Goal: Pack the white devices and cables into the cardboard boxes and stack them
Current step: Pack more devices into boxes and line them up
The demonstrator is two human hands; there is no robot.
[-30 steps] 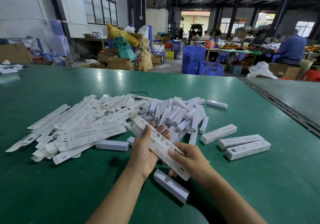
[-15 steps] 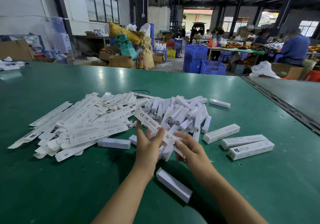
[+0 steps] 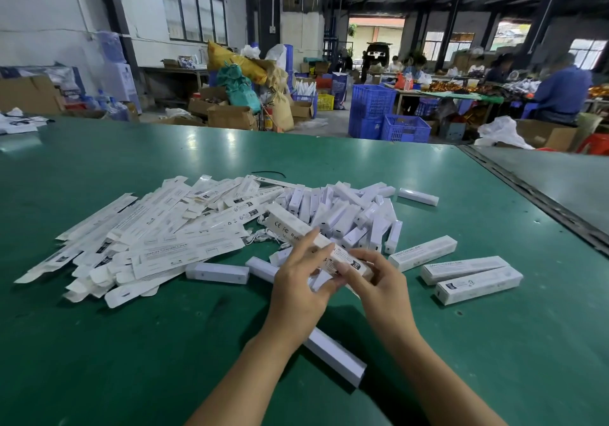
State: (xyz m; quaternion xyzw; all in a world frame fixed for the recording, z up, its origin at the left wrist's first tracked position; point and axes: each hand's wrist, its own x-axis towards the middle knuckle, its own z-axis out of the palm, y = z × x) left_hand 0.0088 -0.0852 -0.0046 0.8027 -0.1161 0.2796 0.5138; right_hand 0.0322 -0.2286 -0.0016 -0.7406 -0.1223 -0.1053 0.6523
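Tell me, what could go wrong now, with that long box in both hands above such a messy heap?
1. The left hand and right hand hold the box mostly by the fingers; a hard squeeze might dent the thin cardboard.
2. A white device lies on the table between the forearms; an arm could sweep it away.
3. Some white cables sit half-hidden under the flat boxes, so one might be left out.
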